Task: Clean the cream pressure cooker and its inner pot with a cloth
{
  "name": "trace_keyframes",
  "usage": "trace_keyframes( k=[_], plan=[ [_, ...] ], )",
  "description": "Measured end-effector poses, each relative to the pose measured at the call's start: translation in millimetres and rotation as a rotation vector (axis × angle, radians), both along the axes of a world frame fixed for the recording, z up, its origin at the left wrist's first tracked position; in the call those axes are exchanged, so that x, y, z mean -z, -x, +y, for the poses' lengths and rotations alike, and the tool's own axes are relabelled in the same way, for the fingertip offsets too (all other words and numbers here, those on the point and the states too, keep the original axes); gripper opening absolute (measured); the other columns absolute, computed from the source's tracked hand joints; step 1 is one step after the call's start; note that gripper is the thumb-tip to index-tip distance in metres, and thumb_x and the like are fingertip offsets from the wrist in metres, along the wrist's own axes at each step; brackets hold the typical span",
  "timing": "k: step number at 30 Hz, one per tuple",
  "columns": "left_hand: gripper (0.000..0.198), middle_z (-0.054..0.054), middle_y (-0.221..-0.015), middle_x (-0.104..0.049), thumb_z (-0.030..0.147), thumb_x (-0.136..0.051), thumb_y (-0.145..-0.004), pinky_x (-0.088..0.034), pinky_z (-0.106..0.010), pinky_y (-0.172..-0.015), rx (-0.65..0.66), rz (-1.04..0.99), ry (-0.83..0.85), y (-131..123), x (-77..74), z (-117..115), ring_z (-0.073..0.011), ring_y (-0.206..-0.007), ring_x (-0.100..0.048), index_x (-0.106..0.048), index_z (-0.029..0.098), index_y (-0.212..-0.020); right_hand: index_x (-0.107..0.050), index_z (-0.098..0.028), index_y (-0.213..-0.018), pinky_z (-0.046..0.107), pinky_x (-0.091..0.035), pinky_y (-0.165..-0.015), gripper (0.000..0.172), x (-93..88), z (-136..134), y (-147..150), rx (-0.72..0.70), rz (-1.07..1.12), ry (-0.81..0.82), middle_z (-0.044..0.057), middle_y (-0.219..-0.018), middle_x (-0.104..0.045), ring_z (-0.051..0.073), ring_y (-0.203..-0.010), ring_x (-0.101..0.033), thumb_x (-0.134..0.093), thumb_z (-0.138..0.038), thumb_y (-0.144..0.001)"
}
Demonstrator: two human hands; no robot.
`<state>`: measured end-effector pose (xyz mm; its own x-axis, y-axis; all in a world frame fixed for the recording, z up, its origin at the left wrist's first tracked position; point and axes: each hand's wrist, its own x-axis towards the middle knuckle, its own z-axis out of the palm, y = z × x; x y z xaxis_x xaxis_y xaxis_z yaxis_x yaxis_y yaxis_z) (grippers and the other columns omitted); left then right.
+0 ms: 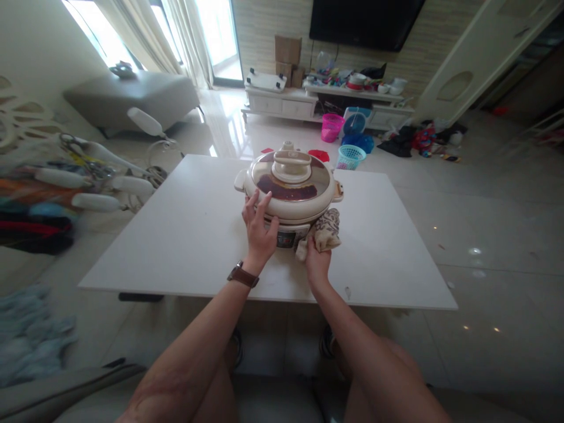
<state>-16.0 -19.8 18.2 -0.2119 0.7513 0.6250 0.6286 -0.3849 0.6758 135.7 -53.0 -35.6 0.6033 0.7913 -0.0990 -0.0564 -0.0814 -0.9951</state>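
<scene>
Electric cooker sits straight ahead: your open left hand rests on its front-left, your right hand grips a cloth against its front-right.

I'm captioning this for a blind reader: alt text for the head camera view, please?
A seated person's left hand rests spread on the front of a cream electric cooker with its lid on, while the right hand holds a patterned cloth against its base. The cooker stands on a white table.

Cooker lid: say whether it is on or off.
On. The lid sits level on the cooker, handle up; right hand holds a cloth beside it.
</scene>
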Motion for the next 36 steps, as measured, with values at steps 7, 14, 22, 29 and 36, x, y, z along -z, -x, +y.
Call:
trace_keyframes(
  k=[7, 14, 22, 29, 36],
  plan=[
    [0.063, -0.009, -0.167, -0.042, 0.018, -0.057, -0.091, -0.024, -0.053, -0.133, 0.017, -0.009, 0.022, 0.8, -1.7, -1.3, -0.0311, -0.16, -0.031, -0.056, 0.029, -0.153, -0.076, -0.012, -0.117, 0.045, -0.056, -0.11, 0.059, 1.9, 2.2, 2.2, -0.053, 0.049, -0.052, 0.016, -0.125, -0.078, 0.03, -0.123, -0.073, -0.088, -0.044, -0.069],
    [0.063, -0.01, -0.165, -0.044, 0.016, -0.058, -0.09, -0.025, -0.054, -0.133, 0.024, -0.007, 0.014, 1.1, -4.3, -2.6, -0.0311, -0.158, -0.035, -0.057, 0.029, -0.152, -0.074, -0.01, -0.121, 0.045, -0.054, -0.113, 0.062, -1.0, 7.6, 10.5, 0.006, 0.079, -0.066, 0.017, -0.127, -0.077, 0.03, -0.122, -0.073, -0.088, -0.037, -0.067],
    [0.063, -0.01, -0.165, -0.044, 0.017, -0.057, -0.091, -0.027, -0.054, -0.132, 0.029, 0.01, 0.03, 3.0, -5.9, -3.7, -0.0314, -0.159, -0.033, -0.056, 0.03, -0.153, -0.073, -0.01, -0.124, 0.046, -0.052, -0.115, 0.067, -3.4, 7.8, 13.2, 0.009, 0.105, -0.065, 0.018, -0.132, -0.076, 0.031, -0.125, -0.071, -0.087, -0.04, -0.066],
    [0.064, -0.01, -0.166, -0.043, 0.017, -0.057, -0.09, -0.026, -0.055, -0.132, 0.034, 0.003, 0.045, 3.6, -6.5, -4.7, -0.0325, -0.16, -0.031, -0.056, 0.03, -0.153, -0.075, -0.011, -0.12, 0.046, -0.049, -0.117, 0.056, -1.9, 5.5, 6.1, 0.012, 0.032, -0.026, 0.018, -0.132, -0.075, 0.031, -0.129, -0.069, -0.077, -0.047, -0.077],
    [0.065, -0.01, -0.167, -0.042, 0.018, -0.056, -0.09, -0.024, -0.055, -0.132, 0.034, -0.013, 0.057, 2.6, -7.3, -4.7, -0.0325, -0.16, -0.031, -0.056, 0.031, -0.153, -0.076, -0.015, -0.113, 0.045, -0.051, -0.113, 0.044, -1.6, -7.8, 6.1, 0.015, -0.015, -0.008, 0.016, -0.124, -0.079, 0.03, -0.124, -0.072, -0.073, -0.045, -0.083]
  ],
)
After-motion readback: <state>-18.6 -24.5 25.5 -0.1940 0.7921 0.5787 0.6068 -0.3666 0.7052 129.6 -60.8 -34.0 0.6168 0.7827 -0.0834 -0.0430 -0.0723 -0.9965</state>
